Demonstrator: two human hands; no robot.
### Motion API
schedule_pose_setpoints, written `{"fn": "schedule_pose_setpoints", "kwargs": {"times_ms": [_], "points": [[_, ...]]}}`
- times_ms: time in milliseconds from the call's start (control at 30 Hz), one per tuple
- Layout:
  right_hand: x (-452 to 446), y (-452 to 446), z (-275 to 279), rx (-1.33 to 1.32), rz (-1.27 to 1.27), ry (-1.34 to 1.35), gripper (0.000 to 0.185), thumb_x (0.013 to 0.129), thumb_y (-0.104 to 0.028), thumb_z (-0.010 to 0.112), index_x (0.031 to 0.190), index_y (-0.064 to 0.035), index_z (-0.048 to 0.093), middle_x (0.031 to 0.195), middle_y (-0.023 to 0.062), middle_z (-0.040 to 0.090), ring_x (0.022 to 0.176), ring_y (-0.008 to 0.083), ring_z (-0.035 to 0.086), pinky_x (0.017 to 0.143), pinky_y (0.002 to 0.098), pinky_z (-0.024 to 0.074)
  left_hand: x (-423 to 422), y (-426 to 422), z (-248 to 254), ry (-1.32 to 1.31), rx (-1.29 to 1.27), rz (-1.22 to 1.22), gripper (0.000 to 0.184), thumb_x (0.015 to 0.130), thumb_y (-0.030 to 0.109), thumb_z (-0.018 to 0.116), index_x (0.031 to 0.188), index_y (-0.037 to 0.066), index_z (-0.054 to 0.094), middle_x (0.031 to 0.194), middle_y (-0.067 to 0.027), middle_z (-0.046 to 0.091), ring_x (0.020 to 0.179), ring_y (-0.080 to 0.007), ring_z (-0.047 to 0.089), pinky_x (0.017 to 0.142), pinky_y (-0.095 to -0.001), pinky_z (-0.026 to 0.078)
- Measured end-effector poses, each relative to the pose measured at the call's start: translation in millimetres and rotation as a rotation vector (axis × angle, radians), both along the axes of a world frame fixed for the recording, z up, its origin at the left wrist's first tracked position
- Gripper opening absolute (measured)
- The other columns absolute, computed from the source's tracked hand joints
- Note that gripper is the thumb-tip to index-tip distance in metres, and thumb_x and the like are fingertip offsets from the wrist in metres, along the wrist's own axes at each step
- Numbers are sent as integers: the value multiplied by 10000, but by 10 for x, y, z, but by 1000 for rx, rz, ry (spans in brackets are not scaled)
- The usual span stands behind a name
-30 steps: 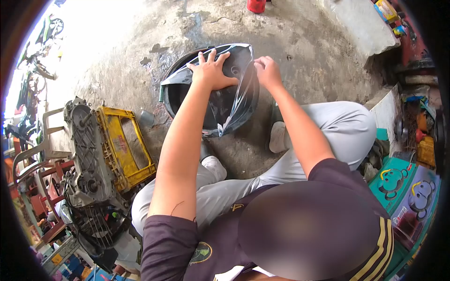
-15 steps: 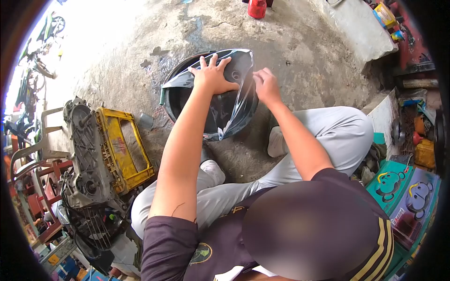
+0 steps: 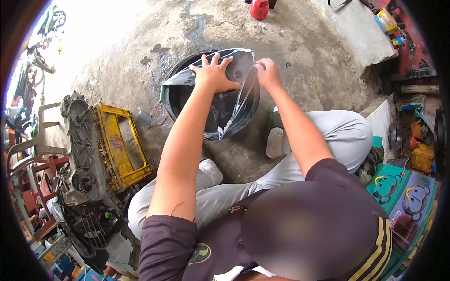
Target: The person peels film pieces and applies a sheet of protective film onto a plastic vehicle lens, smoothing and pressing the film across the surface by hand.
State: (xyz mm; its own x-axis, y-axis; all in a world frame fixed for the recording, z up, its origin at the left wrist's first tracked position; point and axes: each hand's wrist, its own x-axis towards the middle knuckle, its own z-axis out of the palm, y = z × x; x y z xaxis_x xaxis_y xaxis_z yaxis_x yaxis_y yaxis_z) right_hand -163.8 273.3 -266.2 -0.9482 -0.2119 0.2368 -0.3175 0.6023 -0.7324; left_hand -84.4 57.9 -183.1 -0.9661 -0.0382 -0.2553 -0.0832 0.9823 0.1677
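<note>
A clear, glossy plastic panel with pointed corners lies across a round black basin on the floor. My left hand presses flat on the panel, its fingers spread wide. At the panel's right edge, my right hand has its fingers pinched together; their tips meet the rim of the plastic. A round mark and the dark basin show through the panel. Something thin and green sticks out at the basin's left side.
To the left stand a yellow plastic crate and a metal engine casing. A grey cup sits beside the basin. A red container is at the top. Teal and purple boxes lie at right.
My right hand has moved slightly up along the panel's right edge. My left hand stays spread on the panel.
</note>
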Motion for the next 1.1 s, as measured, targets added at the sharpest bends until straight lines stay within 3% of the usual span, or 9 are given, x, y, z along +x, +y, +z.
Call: {"fn": "schedule_pose_setpoints", "kwargs": {"times_ms": [100,433,467,567,633,733,800,833,1100], "points": [[-211,-53,38,14,31,77,94,880,-101,679,893,-17,719,901,199,690,849,409,684,769,461,548,7,5,37,0,0,-3,1120,643,791,766,1611,386,376,1714,-95,292,1559,-480,242,1133,-809,247],[-239,-224,-55,73,-142,-14,130,899,-132,653,851,-24,707,912,230,715,850,423,696,759,495,549,21,8,12,14,5,-1,1121,647,789,764,1612,368,379,1708,-101,305,1558,-479,251,1138,-803,246],[-353,-249,-23,35,-177,-193,139,899,-126,641,845,-19,712,873,240,723,809,432,702,725,491,552,25,8,4,23,4,1,1117,650,784,766,1611,365,380,1707,-103,307,1558,-479,250,1138,-805,241],[-342,-221,10,7,-138,-183,132,887,-114,641,842,-14,715,829,241,721,770,428,707,690,480,551,24,13,23,18,3,2,1113,654,777,769,1611,362,381,1706,-104,309,1557,-481,253,1139,-805,239],[-130,-173,-100,88,-166,77,134,887,-118,643,847,-13,716,857,250,718,802,401,717,710,486,547,24,18,78,28,12,4,1114,655,773,773,1612,359,380,1704,-105,312,1556,-481,255,1139,-804,240],[-69,-174,-100,3,-163,40,153,895,-142,644,844,-18,718,866,252,718,829,404,720,719,486,546,33,25,101,-14,0,-2,1103,670,743,797,1611,357,371,1718,-107,275,1565,-463,241,1159,-796,229],[-366,-253,-118,66,-204,-138,165,904,-159,676,911,-12,749,786,160,739,732,302,717,706,410,547,31,13,40,5,4,-5,1113,661,758,786,1613,354,375,1711,-111,293,1557,-479,248,1146,-805,232],[-488,-293,-46,-22,-213,-268,158,899,-160,655,832,-36,724,837,231,724,810,386,725,705,467,549,39,9,21,37,8,-9,1123,653,773,775,1615,351,379,1703,-114,310,1550,-496,255,1134,-813,234],[-122,-197,-69,1,-194,-102,117,902,-139,673,882,-38,729,932,207,717,853,373,709,762,461,550,40,31,106,-6,4,7,1112,663,737,802,1612,350,371,1713,-107,284,1565,-461,241,1159,-796,233]]}}
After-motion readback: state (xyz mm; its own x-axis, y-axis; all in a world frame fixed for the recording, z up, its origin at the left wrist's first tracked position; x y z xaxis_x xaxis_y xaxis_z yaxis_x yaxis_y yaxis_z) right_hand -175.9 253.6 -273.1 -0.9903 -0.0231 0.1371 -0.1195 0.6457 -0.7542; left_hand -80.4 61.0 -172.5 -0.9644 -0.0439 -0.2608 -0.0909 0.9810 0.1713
